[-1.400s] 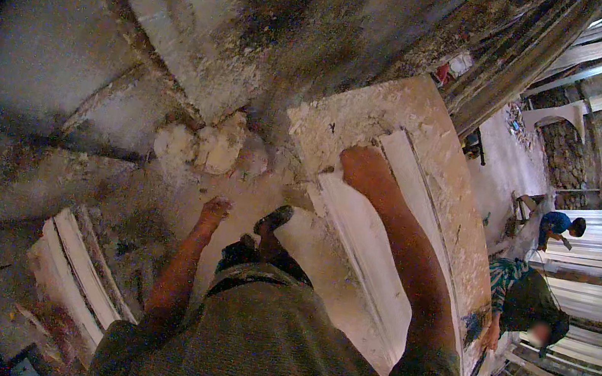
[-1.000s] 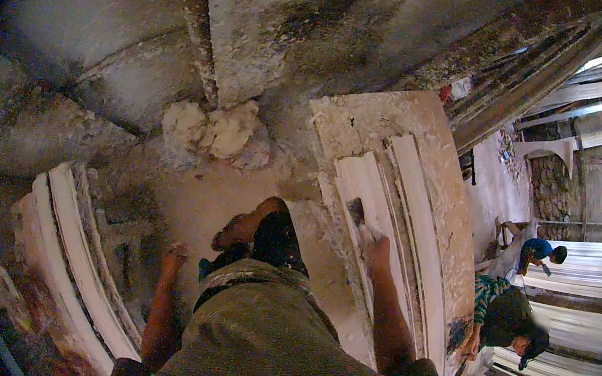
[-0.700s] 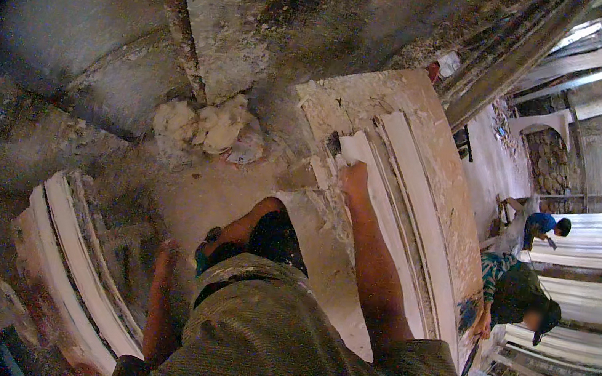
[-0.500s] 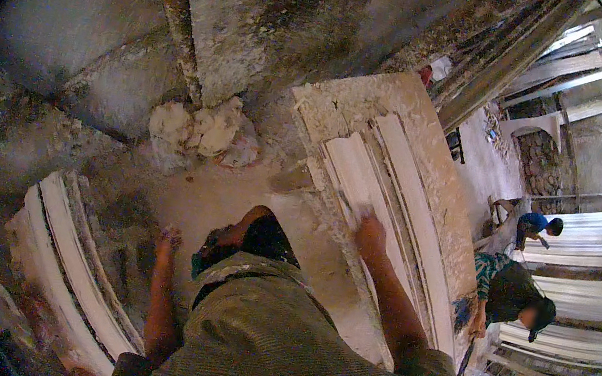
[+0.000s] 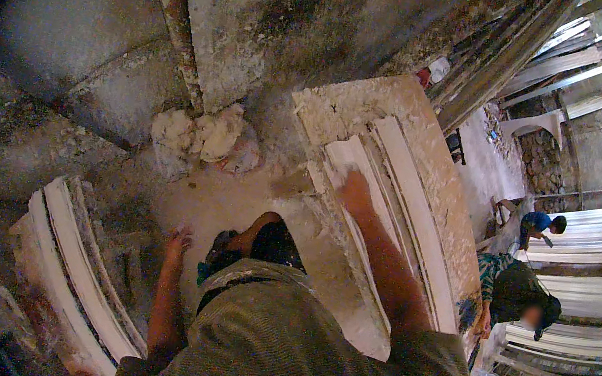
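Observation:
My right hand is over the far end of a long white strip, which looks like plaster in a long mould. Motion smears the fingers, so whether they hold anything cannot be made out. The strip lies on a large plaster-crusted board, beside a second pale strip. To the left of my body, my left hand hangs in the air with its fingers loosely apart and nothing visible in them.
At the left stand more long white strips. Whitish lumps sit by the wall, beneath a pole. Two other people work at the right, the nearer one by the board's edge. Long beams lean at the upper right.
My right hand has moved away from me along the white strip toward its far end. My left hand has shifted slightly right.

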A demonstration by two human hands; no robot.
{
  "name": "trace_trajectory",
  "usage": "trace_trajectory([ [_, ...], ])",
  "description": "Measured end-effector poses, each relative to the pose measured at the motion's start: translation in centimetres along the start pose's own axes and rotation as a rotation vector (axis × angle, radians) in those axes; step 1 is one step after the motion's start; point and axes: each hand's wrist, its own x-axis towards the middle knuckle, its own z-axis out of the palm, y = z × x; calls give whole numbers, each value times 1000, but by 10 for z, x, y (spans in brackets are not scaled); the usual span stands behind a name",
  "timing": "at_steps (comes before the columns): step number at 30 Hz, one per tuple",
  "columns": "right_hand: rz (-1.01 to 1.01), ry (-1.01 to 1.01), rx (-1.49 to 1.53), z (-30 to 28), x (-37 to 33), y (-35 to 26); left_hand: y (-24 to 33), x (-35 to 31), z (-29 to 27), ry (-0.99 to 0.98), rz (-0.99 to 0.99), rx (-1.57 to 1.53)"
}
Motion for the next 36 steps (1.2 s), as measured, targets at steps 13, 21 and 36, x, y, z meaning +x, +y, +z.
trace_trajectory([
  [13, 583, 216, 479, 63, -27, 8, 4, 51, 1, -106, -55, 94],
  [21, 286, 612, 276, 36, -15, 69, 96, 80, 90, -184, 104, 333],
  [36, 611, 340, 514, 39, 22, 65, 239, 79, 378, -684, 49, 689],
])
